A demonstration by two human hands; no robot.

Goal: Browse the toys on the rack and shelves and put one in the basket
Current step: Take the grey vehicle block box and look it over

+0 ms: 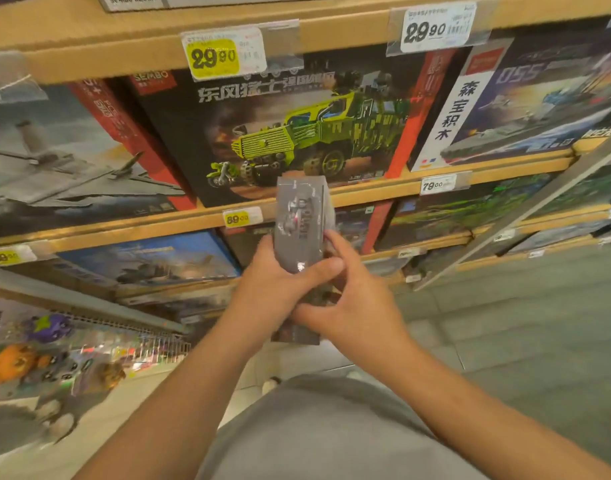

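The left hand (279,282) wraps its fingers behind a small grey toy box (302,223), thumb pressed across the front, holding it upright before the front edge of the middle shelf (141,225). The right hand (352,299) curls round the box's lower right side. To look it over well, I judge both grips should stay firm while it is turned slowly; no basket is in view.

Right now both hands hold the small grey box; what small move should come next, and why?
Probably lower the small grey box toward the basket, which is not in view. Left hand and right hand already grip its lower end, clear of the shelves.
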